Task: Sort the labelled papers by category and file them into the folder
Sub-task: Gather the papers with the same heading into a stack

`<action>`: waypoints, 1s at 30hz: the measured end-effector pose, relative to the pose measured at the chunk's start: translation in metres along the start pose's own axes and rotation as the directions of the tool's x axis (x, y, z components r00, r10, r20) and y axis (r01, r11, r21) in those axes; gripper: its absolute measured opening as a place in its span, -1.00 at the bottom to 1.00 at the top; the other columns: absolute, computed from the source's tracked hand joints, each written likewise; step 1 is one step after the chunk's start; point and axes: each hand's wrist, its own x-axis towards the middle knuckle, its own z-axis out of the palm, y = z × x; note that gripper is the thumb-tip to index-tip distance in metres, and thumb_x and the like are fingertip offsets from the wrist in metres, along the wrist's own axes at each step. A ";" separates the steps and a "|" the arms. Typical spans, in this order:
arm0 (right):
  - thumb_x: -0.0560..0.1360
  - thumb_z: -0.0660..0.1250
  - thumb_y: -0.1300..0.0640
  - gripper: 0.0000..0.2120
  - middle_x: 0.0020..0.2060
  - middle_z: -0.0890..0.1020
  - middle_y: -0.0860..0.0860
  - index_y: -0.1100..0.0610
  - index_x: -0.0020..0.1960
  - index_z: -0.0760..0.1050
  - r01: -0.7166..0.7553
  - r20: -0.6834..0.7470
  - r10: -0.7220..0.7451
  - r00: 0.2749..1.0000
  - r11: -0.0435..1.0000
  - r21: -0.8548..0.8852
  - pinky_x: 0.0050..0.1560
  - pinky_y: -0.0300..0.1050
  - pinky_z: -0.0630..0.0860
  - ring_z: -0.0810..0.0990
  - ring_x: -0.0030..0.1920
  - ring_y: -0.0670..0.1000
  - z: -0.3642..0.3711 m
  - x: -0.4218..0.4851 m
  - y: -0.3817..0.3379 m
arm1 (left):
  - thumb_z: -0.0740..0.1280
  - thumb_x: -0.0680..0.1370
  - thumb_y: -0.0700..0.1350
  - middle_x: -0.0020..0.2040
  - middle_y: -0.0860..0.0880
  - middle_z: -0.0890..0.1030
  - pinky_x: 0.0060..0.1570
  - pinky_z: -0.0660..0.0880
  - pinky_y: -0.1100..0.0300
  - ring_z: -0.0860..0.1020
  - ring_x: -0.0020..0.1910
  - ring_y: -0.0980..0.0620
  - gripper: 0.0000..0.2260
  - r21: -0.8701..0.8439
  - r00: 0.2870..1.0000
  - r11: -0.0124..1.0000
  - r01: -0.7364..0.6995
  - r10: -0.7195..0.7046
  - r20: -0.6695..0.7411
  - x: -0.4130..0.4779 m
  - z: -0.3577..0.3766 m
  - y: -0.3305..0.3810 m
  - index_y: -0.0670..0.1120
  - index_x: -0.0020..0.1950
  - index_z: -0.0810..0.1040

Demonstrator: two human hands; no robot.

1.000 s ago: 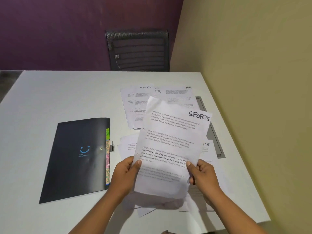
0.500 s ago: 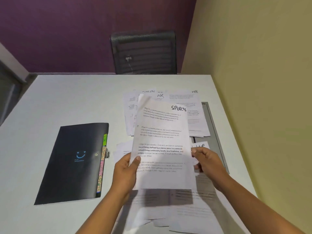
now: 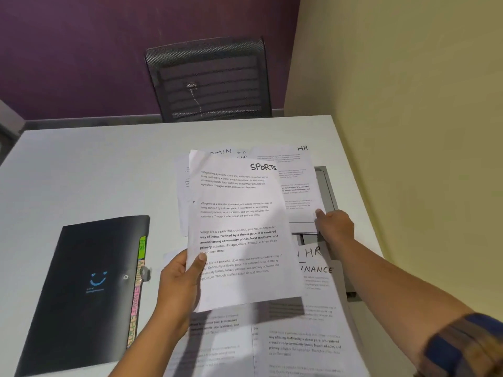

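My left hand [image 3: 179, 284] holds a sheet labelled SPORTS [image 3: 239, 229] by its lower left edge, lifted above the table. My right hand [image 3: 334, 224] has let go of it and rests on the corner of a sheet labelled HR [image 3: 294, 186] at the back right, fingers on the paper; whether it grips is unclear. More sheets marked HR and FINANCE [image 3: 315, 270] lie near me, others further back. A closed black folder [image 3: 89, 292] with coloured tabs [image 3: 137, 289] along its right edge lies at the left.
The white table [image 3: 95, 172] meets a yellow wall on the right. A grey recessed tray [image 3: 326, 191] runs along the table's right side, partly under papers. A black mesh chair [image 3: 209, 80] stands behind the far edge.
My right hand released the SPORTS sheet and moved back right to the HR sheet. The left hand alone now holds the SPORTS sheet, which turned more upright.
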 end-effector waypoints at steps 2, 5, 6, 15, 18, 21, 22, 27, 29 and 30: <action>0.55 0.27 -0.18 -0.54 -0.08 0.66 0.15 0.25 0.01 0.56 -0.042 -0.037 0.039 0.999 0.996 -0.074 -0.17 -0.08 0.52 0.65 -0.01 0.22 0.005 0.017 -0.001 | 0.32 0.62 -0.18 0.02 0.00 0.75 0.06 0.47 -0.30 0.68 -0.33 0.17 -0.84 -0.003 1.000 1.000 -0.010 0.010 0.000 0.009 0.001 0.001 -0.03 0.14 0.64; 0.48 0.31 -0.25 -0.39 0.11 0.63 0.21 0.27 0.22 0.50 -0.100 -0.066 0.088 0.994 0.973 -0.208 0.10 0.09 0.60 0.62 0.09 0.26 0.012 0.031 -0.006 | 0.30 0.61 -0.24 0.00 0.02 0.75 -0.17 0.64 0.27 0.72 -0.05 0.08 -0.82 -0.056 1.000 0.998 -0.014 0.014 -0.007 0.022 0.002 0.002 -0.03 0.10 0.65; 0.45 0.35 -0.26 -0.35 0.13 0.62 0.20 0.26 0.25 0.46 -0.113 -0.069 0.100 0.993 0.964 -0.242 0.11 0.13 0.60 0.61 0.11 0.26 0.014 0.033 -0.007 | 0.30 0.62 -0.25 -0.02 0.03 0.75 -0.21 0.62 0.33 0.72 -0.06 0.10 -0.82 -0.059 1.000 0.998 -0.012 0.011 -0.018 0.026 0.001 0.002 -0.04 0.09 0.64; 0.41 0.45 0.24 -0.90 -0.21 0.66 0.13 0.20 -0.22 0.54 -0.088 0.120 0.104 0.987 0.987 -0.131 -0.39 -0.24 0.47 0.54 -0.37 0.01 0.016 0.043 -0.017 | 0.28 0.62 -0.26 -0.06 -0.03 0.74 -0.39 0.53 0.47 0.67 -0.33 0.26 -0.83 -0.058 0.998 0.998 -0.020 0.016 -0.061 0.049 0.006 -0.002 -0.06 0.09 0.63; 0.37 0.42 0.40 -0.86 -0.17 0.62 0.12 0.24 -0.11 0.57 -0.133 0.149 0.142 0.979 0.989 -0.068 -0.17 -0.07 0.62 0.61 -0.19 0.11 0.010 0.037 -0.006 | 0.31 0.61 -0.23 0.00 0.02 0.75 -0.18 0.60 0.40 0.71 -0.03 0.13 -0.83 -0.067 0.998 0.998 -0.005 0.001 -0.058 0.054 0.005 -0.005 -0.04 0.09 0.65; 0.35 0.39 0.49 -0.76 -0.27 0.59 0.09 0.18 -0.25 0.48 -0.206 0.194 0.209 0.958 0.978 -0.037 -0.37 -0.13 0.60 0.57 -0.31 0.08 0.005 0.027 0.007 | 0.33 0.60 -0.23 0.04 0.00 0.74 -0.06 0.61 0.33 0.70 0.04 0.07 -0.83 -0.082 0.998 0.996 0.019 -0.024 -0.060 0.058 0.004 -0.009 -0.03 0.11 0.66; 0.36 0.38 0.49 -0.75 -0.29 0.58 0.09 0.16 -0.26 0.48 -0.215 0.199 0.216 0.956 0.976 -0.025 -0.31 -0.05 0.64 0.58 -0.32 0.09 0.004 0.026 0.012 | 0.33 0.60 -0.23 0.05 -0.01 0.74 -0.03 0.62 0.30 0.70 0.05 0.06 -0.83 -0.086 0.998 0.996 0.023 -0.028 -0.060 0.058 0.005 -0.010 -0.03 0.11 0.66; 0.50 0.44 0.12 -0.90 -0.22 0.65 0.04 0.14 -0.08 0.56 -0.190 0.140 0.165 0.976 0.962 0.195 0.00 0.06 0.66 0.67 -0.14 0.15 0.005 0.025 0.016 | 0.33 0.60 -0.21 0.06 0.01 0.74 0.14 0.53 0.11 0.69 0.06 0.07 -0.83 -0.070 0.997 0.997 0.033 -0.038 -0.071 0.054 0.006 -0.010 -0.01 0.10 0.67; 0.52 0.39 0.19 -0.98 -0.19 0.66 0.06 0.13 -0.09 0.57 -0.157 0.115 0.137 0.984 0.969 0.189 -0.07 0.00 0.66 0.66 -0.15 0.14 0.004 0.024 0.012 | 0.33 0.60 -0.20 0.03 0.03 0.74 0.04 0.59 0.18 0.70 0.02 0.10 -0.84 -0.060 0.996 0.998 0.030 -0.035 -0.083 0.052 0.006 -0.009 0.00 0.09 0.66; 0.49 0.37 0.29 -0.91 -0.18 0.66 0.07 0.12 -0.10 0.58 -0.144 0.122 0.122 0.985 0.972 0.184 -0.17 -0.06 0.64 0.65 -0.19 0.12 0.004 0.023 0.010 | 0.33 0.60 -0.20 0.02 0.04 0.74 -0.02 0.62 0.23 0.70 0.01 0.11 -0.84 -0.058 0.995 0.998 0.026 -0.032 -0.090 0.052 0.006 -0.008 0.00 0.09 0.66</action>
